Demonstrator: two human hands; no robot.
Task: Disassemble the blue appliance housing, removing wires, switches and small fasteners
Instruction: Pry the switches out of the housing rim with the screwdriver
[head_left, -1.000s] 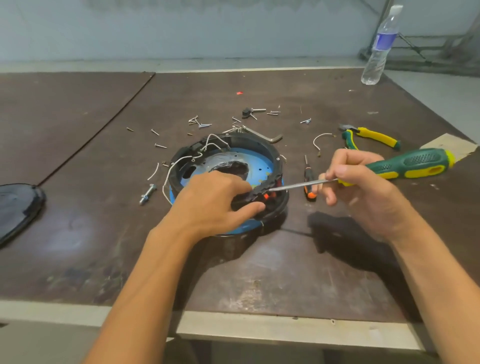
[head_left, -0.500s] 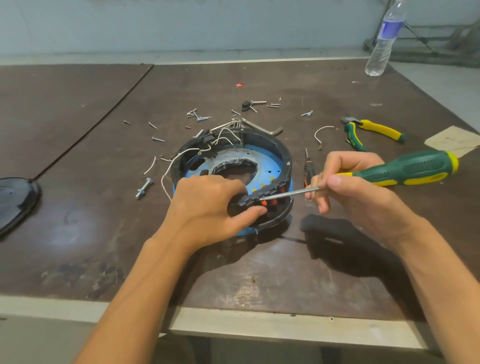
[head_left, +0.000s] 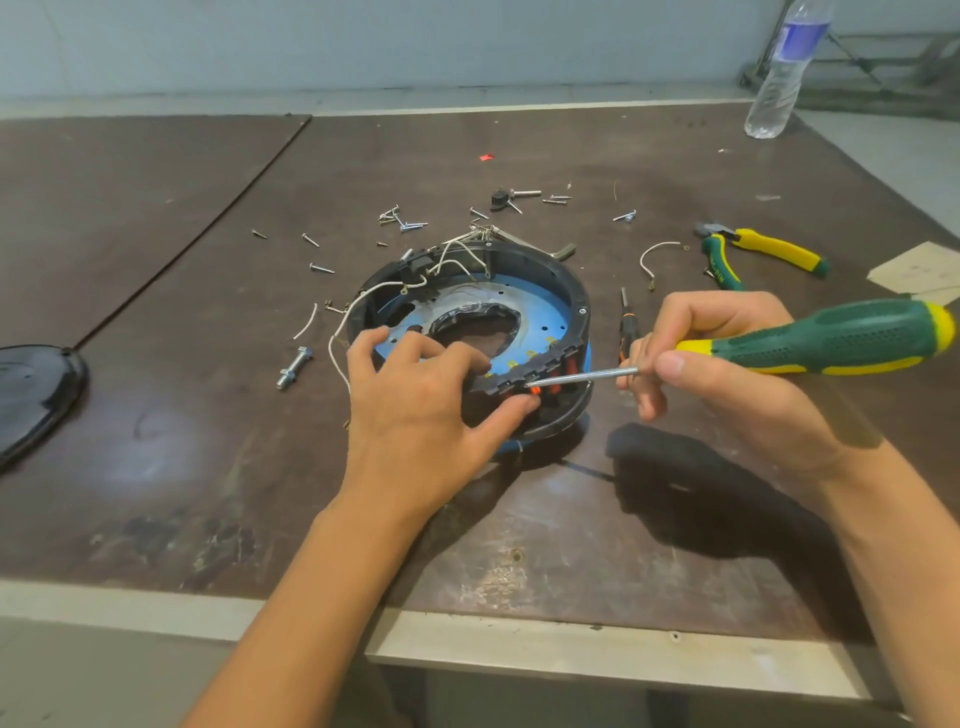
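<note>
Fingers (head_left: 670, 365) pinch screwdriver (head_left: 831, 338); left hand (head_left: 415, 415) grips housing (head_left: 545, 312).

The round blue appliance housing (head_left: 550, 312) lies open side up near the middle of the worktable (head_left: 519, 525), with a black ring round its blue plate and an oval hole at the centre. White wires (head_left: 457, 253) loop over its far-left rim. A black switch strip (head_left: 524, 378) with orange parts stands along its near-right edge. Loose screws (head_left: 411, 225) lie scattered beyond it, and a bolt (head_left: 293, 367) lies to its left.
</note>
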